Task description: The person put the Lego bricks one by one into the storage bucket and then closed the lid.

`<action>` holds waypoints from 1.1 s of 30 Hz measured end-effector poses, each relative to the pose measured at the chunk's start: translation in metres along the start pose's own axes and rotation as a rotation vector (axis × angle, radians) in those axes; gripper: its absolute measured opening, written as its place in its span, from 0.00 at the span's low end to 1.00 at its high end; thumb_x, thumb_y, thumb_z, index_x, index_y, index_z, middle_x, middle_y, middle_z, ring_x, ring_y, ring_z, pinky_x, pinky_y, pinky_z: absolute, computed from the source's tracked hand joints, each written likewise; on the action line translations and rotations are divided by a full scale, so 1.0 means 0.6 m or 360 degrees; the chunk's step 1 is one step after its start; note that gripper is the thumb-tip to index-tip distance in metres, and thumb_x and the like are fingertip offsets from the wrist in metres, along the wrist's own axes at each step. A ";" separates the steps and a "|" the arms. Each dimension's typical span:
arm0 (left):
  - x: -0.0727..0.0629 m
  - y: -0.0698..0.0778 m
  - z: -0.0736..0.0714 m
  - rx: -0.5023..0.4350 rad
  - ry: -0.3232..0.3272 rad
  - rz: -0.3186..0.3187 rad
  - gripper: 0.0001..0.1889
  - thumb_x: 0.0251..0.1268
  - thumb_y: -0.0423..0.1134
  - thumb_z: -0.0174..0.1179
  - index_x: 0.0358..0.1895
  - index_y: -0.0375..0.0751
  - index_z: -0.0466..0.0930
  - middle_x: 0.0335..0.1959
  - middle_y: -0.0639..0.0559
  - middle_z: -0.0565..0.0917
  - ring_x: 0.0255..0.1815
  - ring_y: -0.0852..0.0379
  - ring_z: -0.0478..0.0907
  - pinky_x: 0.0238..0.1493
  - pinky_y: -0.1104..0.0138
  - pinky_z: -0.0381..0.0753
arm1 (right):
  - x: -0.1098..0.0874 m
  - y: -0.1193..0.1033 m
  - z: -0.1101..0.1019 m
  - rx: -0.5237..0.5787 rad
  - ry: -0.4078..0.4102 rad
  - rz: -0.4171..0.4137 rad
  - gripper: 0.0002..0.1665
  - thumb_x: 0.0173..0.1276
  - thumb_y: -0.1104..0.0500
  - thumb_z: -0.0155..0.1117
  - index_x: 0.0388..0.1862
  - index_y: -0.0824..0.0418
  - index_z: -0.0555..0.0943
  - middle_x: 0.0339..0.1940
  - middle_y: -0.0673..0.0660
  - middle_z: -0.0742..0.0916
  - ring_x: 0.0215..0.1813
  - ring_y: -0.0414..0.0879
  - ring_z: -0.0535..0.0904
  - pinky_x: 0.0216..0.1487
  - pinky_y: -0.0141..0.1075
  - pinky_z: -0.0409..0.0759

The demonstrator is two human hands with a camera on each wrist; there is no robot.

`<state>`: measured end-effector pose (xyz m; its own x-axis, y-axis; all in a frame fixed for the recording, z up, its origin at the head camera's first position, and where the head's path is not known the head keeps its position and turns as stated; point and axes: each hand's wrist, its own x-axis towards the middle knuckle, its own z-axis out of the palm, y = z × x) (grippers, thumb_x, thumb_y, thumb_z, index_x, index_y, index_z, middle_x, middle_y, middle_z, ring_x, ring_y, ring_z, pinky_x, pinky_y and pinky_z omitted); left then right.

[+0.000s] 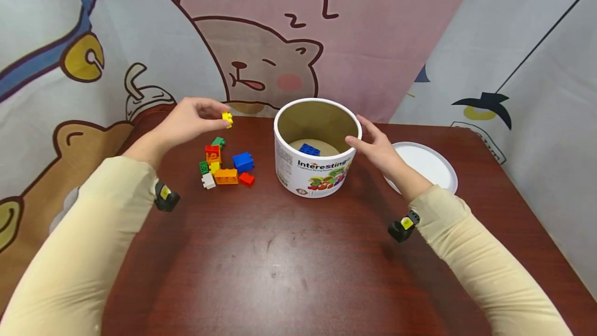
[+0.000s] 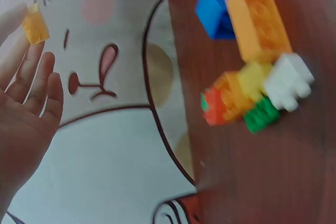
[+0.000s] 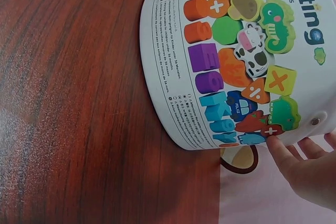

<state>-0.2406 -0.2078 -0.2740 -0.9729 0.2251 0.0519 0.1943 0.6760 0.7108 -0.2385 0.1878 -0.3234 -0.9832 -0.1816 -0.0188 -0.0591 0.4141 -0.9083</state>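
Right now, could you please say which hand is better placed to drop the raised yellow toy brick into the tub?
I'd say the left hand: its fingers pinch the yellow toy brick left of the open tub, while the right hand touches the tub's side.

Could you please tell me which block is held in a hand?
The yellow block pinched in the left hand; the other yellow one is among the blocks on the table, and a blue block sits inside the white bucket.

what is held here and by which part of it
The left hand pinches a small yellow block by its sides. The right hand rests against the side of the white tub, near its top.
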 end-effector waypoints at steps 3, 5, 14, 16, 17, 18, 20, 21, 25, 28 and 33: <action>0.012 0.024 0.009 -0.0033 -0.0037 0.0047 0.21 0.58 0.48 0.63 0.54 0.44 0.78 0.48 0.46 0.81 0.48 0.54 0.76 0.46 0.65 0.75 | 0.000 0.000 0.000 0.0010 0.0002 -0.0001 0.43 0.67 0.57 0.57 0.76 0.54 0.49 0.67 0.66 0.69 0.66 0.55 0.65 0.63 0.44 0.67; 0.020 0.039 0.016 -0.0041 -0.0058 0.0080 0.20 0.58 0.46 0.64 0.54 0.45 0.79 0.49 0.47 0.81 0.49 0.54 0.75 0.46 0.65 0.76 | 0.000 0.000 0.000 0.0014 0.0002 -0.0005 0.43 0.67 0.57 0.57 0.76 0.54 0.49 0.67 0.66 0.69 0.67 0.55 0.65 0.64 0.44 0.67; 0.051 0.091 0.050 -0.0152 -0.0154 0.0228 0.20 0.55 0.43 0.67 0.52 0.43 0.80 0.47 0.46 0.82 0.48 0.54 0.77 0.52 0.60 0.76 | 0.000 -0.001 0.000 0.0014 0.0005 0.0001 0.43 0.67 0.57 0.57 0.76 0.55 0.49 0.67 0.67 0.69 0.66 0.55 0.66 0.64 0.45 0.68; 0.057 0.102 0.058 -0.0161 -0.0158 0.0264 0.20 0.55 0.41 0.67 0.52 0.42 0.80 0.46 0.46 0.82 0.48 0.54 0.77 0.52 0.60 0.76 | 0.000 -0.001 0.000 0.0021 0.0006 0.0006 0.43 0.67 0.57 0.58 0.76 0.55 0.49 0.68 0.66 0.69 0.66 0.55 0.65 0.64 0.46 0.68; 0.060 0.108 0.061 -0.0158 -0.0160 0.0279 0.19 0.55 0.41 0.67 0.51 0.42 0.80 0.45 0.46 0.82 0.48 0.54 0.77 0.53 0.61 0.76 | 0.000 -0.001 0.000 0.0027 0.0004 0.0010 0.43 0.67 0.57 0.58 0.76 0.55 0.49 0.68 0.66 0.68 0.66 0.55 0.65 0.64 0.46 0.68; 0.063 0.114 0.065 -0.0164 -0.0160 0.0298 0.19 0.55 0.41 0.67 0.51 0.41 0.81 0.45 0.46 0.82 0.48 0.55 0.77 0.52 0.61 0.76 | 0.000 0.000 0.000 0.0031 0.0004 0.0014 0.43 0.67 0.57 0.58 0.76 0.54 0.49 0.68 0.66 0.68 0.66 0.55 0.65 0.64 0.46 0.68; 0.067 0.125 0.072 -0.0180 -0.0169 0.0328 0.19 0.55 0.39 0.67 0.51 0.40 0.81 0.44 0.45 0.82 0.47 0.54 0.76 0.52 0.62 0.77 | 0.000 0.000 0.000 0.0034 0.0004 0.0015 0.43 0.67 0.57 0.58 0.76 0.54 0.48 0.68 0.66 0.68 0.66 0.55 0.65 0.64 0.47 0.68; 0.070 0.130 0.076 -0.0182 -0.0177 0.0339 0.19 0.55 0.39 0.67 0.51 0.40 0.81 0.44 0.45 0.82 0.47 0.54 0.76 0.52 0.63 0.77 | 0.000 0.000 -0.001 0.0034 0.0005 0.0016 0.43 0.67 0.57 0.58 0.76 0.54 0.48 0.68 0.66 0.68 0.66 0.55 0.65 0.64 0.47 0.68; 0.078 0.145 0.093 -0.0161 -0.0210 0.0375 0.19 0.54 0.39 0.67 0.51 0.40 0.81 0.43 0.44 0.82 0.46 0.53 0.76 0.49 0.64 0.76 | 0.000 0.000 0.000 0.0034 0.0006 0.0012 0.43 0.67 0.57 0.58 0.76 0.55 0.49 0.68 0.66 0.68 0.67 0.55 0.65 0.64 0.47 0.67; 0.083 0.154 0.107 -0.0146 -0.0242 0.0399 0.19 0.54 0.39 0.67 0.51 0.41 0.81 0.44 0.45 0.83 0.45 0.54 0.77 0.48 0.65 0.76 | 0.001 0.001 0.000 0.0029 0.0010 0.0003 0.43 0.67 0.58 0.58 0.76 0.55 0.49 0.68 0.66 0.69 0.67 0.56 0.65 0.64 0.47 0.67; 0.091 0.167 0.128 -0.0157 -0.0310 0.0420 0.19 0.53 0.40 0.67 0.51 0.41 0.81 0.47 0.47 0.83 0.48 0.56 0.78 0.51 0.64 0.77 | 0.002 0.002 0.000 0.0026 0.0019 -0.0005 0.43 0.66 0.58 0.58 0.76 0.55 0.50 0.67 0.67 0.69 0.67 0.56 0.65 0.63 0.47 0.68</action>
<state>-0.2646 -0.0739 -0.2535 -0.8468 0.5195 0.1144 0.4137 0.5079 0.7556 -0.2396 0.1882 -0.3244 -0.9850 -0.1722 -0.0111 -0.0594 0.3990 -0.9150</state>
